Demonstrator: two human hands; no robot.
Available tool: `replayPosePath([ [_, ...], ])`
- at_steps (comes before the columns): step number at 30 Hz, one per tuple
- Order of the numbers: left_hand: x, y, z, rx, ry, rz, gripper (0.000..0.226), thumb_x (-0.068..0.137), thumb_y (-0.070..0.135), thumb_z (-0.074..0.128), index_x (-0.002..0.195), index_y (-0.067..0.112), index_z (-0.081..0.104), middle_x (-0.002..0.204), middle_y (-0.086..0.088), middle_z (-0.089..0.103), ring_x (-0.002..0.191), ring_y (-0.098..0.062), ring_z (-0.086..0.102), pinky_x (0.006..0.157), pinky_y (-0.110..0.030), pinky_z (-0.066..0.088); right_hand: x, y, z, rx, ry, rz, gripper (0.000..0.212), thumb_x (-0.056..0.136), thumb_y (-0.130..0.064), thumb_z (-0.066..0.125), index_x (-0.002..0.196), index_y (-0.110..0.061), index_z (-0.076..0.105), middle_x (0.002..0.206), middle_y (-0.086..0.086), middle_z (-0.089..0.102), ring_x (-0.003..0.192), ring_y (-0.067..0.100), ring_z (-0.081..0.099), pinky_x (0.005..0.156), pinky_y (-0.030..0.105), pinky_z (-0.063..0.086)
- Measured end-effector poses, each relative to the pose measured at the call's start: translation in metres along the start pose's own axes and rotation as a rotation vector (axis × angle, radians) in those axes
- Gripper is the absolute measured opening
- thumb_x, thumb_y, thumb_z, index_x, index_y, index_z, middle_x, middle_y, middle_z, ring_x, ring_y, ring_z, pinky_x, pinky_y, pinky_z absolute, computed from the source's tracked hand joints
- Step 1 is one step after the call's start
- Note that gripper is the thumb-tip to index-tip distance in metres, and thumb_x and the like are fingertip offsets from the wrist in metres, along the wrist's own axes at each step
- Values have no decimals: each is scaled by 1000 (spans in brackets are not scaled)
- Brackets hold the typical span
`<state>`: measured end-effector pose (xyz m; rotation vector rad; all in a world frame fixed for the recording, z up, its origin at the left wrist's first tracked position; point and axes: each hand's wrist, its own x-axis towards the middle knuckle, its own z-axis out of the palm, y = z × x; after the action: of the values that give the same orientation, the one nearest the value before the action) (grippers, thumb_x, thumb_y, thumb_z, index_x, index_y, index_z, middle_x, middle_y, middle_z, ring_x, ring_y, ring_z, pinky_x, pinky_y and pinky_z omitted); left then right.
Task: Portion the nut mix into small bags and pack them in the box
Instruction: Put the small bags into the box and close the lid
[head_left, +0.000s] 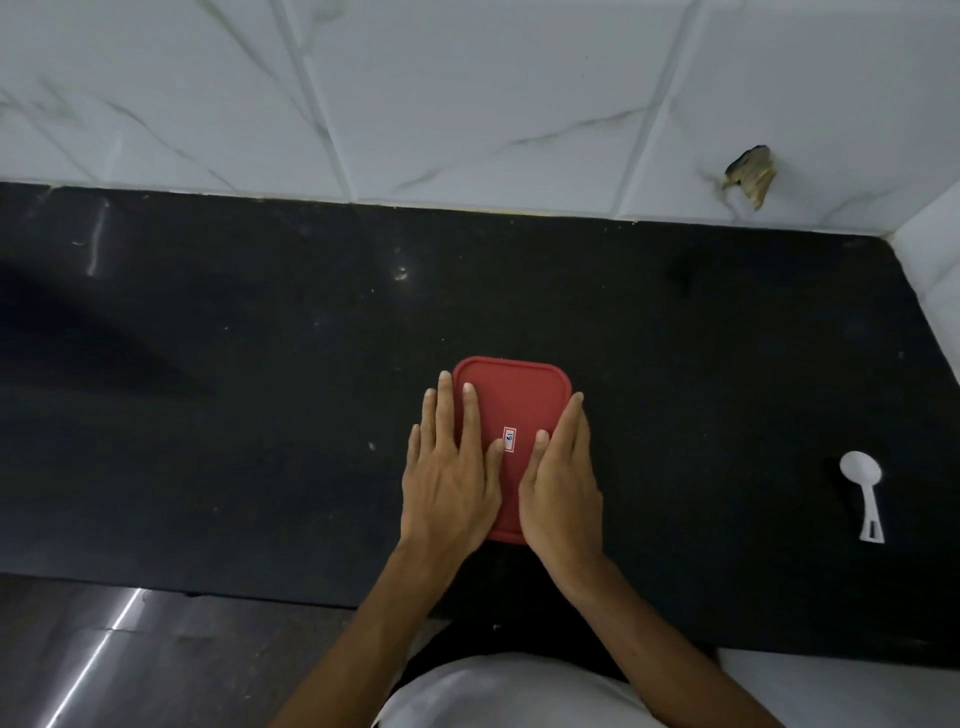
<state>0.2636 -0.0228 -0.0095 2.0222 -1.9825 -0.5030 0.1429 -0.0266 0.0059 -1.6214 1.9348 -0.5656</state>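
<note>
Box lid (511, 400) | left hand (452, 488), right hand (563, 493) atop | spoon (861, 470) well apart

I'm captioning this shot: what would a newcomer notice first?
The red rounded-square plastic box lid sits mid-counter on the black stone countertop, the left hand and right hand resting on it with straight fingers. A white plastic spoon lies far right, and a chipped hole breaks the white marble wall tile at upper right.
</note>
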Motion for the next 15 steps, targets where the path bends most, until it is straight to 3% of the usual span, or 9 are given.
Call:
replayPosePath([
  [2,10,4,-6,52,-10,7,77,99,55,0,162,13,10,171,-7,-6,158,-27,-4,126,-52,12,9,1,-4,-199,13,-91,63,104,-36,23,156,-13,-7,165,5,-7,152,20,3,119,40,26],
  [5,35,5,-10,167,20,72,67,104,44,8,162,10,15,171,-8,2,158,-28,-1,124,-56,14,33,-2,-7,-313,-38,-223,66,104,-39,24,156,-9,-3,164,6,-13,150,20,-13,123,45,9],
  [9,55,1,0,187,-18,70,62,108,38,10,162,10,3,172,-6,-3,158,-24,-8,125,-56,20,51,-1,-2,-426,-49,-306,63,105,-41,18,156,-7,4,164,10,-3,151,20,-11,123,48,12],
  [15,58,-1,3,165,-15,75,66,105,42,6,162,9,0,171,-6,-7,157,-24,-13,125,-50,23,53,1,0,-438,-47,-326,64,104,-42,10,155,-5,3,164,11,-7,151,20,-11,123,44,14],
])
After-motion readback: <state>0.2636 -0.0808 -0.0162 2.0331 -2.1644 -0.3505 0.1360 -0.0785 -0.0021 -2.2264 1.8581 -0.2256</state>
